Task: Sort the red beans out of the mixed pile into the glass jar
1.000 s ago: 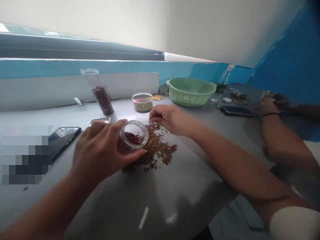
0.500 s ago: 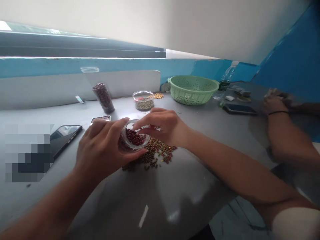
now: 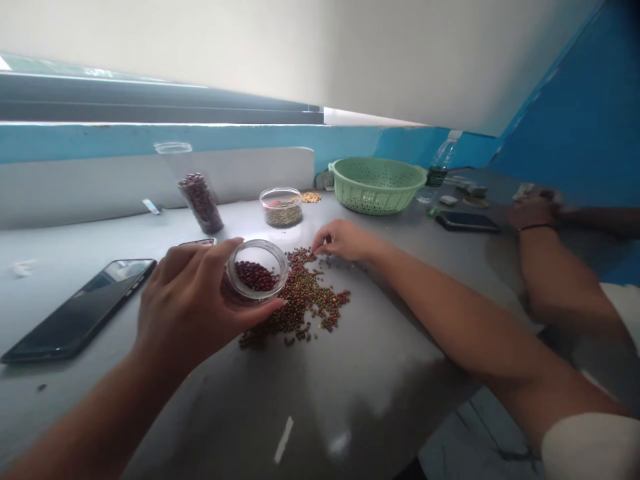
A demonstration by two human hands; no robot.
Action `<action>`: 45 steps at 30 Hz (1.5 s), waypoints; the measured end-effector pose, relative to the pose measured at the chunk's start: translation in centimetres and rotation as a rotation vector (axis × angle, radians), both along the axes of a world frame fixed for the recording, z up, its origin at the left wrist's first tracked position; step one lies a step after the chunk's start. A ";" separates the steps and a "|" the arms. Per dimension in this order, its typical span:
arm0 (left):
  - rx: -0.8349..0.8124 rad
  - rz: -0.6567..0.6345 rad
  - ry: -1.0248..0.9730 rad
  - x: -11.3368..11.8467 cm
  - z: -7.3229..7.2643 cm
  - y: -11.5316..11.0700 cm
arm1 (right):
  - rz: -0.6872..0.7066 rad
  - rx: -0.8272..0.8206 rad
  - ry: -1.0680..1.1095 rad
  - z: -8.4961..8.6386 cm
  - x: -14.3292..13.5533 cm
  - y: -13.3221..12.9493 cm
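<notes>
My left hand (image 3: 193,300) is wrapped round a clear jar (image 3: 257,270), tilted with its open mouth toward me and dark red beans (image 3: 256,275) inside. Beneath and beside the jar, mixed red and green beans (image 3: 313,297) lie spread on the grey table (image 3: 380,333). At the pile's far right edge is my right hand (image 3: 345,241), thumb and fingers pinched together at the beans; whatever they hold is too small to make out. Behind the pile sits a round clear tub (image 3: 283,210) of small greenish grains, with yellow kernels (image 3: 311,197) beside it.
A tall clear container (image 3: 200,203) of dark beans leans at the back left. A black phone (image 3: 83,307) lies at left. Farther right are a green basket (image 3: 379,190), a bottle (image 3: 437,170), another phone (image 3: 467,221) and another person's hands (image 3: 535,210).
My right hand has moved from the jar's mouth to the far right edge of the bean pile. My left hand still holds the jar, and the whole view has shifted slightly.
</notes>
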State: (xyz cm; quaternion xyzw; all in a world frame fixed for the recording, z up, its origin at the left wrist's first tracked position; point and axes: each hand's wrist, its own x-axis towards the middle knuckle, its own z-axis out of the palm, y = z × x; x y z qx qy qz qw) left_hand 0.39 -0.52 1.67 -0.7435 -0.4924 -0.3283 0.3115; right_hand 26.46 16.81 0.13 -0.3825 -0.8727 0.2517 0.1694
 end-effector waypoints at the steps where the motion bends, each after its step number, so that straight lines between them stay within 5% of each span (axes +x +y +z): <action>1: -0.004 0.000 0.003 0.0 0.1 -0.1 | 0.007 0.004 -0.016 0.0 -0.1 -0.1; 19: 0.073 -0.042 0.043 0.0 0.1 0.4 | 0.056 0.142 -0.158 0.3 -0.6 -0.9; 25: 0.048 -0.014 0.049 0.1 0.0 0.4 | 0.181 0.425 0.477 3.7 -2.8 -6.0; 29: 0.040 0.014 0.039 0.2 -0.2 0.5 | 0.396 0.525 0.602 4.2 -4.5 -8.5; 33: 0.019 0.035 0.022 -0.1 -0.4 0.6 | 0.179 0.475 0.578 3.4 -3.3 -6.1; 38: 0.022 0.036 0.010 -0.4 -0.5 0.8 | -0.064 0.132 0.036 1.5 -0.3 -1.4; 45: 0.046 0.017 0.003 -0.2 -0.2 0.6 | -0.066 0.022 -0.065 0.3 -0.4 -0.6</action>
